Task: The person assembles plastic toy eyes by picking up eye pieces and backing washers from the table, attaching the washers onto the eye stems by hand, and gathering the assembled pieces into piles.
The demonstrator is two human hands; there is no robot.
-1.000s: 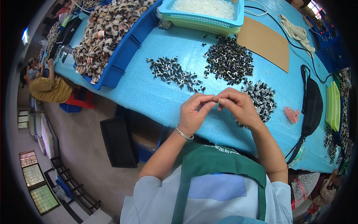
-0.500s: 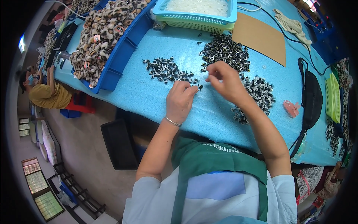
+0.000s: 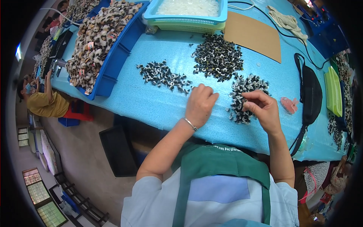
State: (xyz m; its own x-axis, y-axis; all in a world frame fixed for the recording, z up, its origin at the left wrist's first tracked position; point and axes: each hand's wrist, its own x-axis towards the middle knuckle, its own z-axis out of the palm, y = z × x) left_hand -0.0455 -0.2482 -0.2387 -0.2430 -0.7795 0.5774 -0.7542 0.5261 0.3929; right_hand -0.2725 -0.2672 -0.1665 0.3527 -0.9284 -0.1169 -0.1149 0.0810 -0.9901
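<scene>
At the left, a person in a yellow top (image 3: 47, 104) sits by the table's far end. Next comes a blue bin (image 3: 117, 64) heaped with spotted, furry pieces (image 3: 89, 47) in cream, brown and black. On the light-blue tabletop (image 3: 151, 108) to its right lies the left pile (image 3: 162, 75), a loose, stretched scatter of tiny black parts, many showing pale rings or discs. The left hand (image 3: 201, 104), a bracelet at its wrist, rests just beside that pile's right end, fingers curled in. Beyond it the middle pile (image 3: 217, 56) is broader, denser and darker, with small white rings and touches of yellow among the black. The right pile (image 3: 245, 90) looks paler, its grey-white discs fringed with dark tufts. Over its right edge is the right hand (image 3: 264, 109), thumb and forefinger brought close together. Farther right lie a crumpled pink piece (image 3: 289, 104) and a black strapped bag (image 3: 313, 90).

The blue bin is partly cut off by the upper edge. The left hand's fingertips are turned under, so whether it grips a part cannot be told. A blue basket (image 3: 185, 19) of whitish pieces is cropped at the top. Single parts blur together in the middle pile. The right fingertips stand against the right pile, and whether they pinch a part cannot be made out.
</scene>
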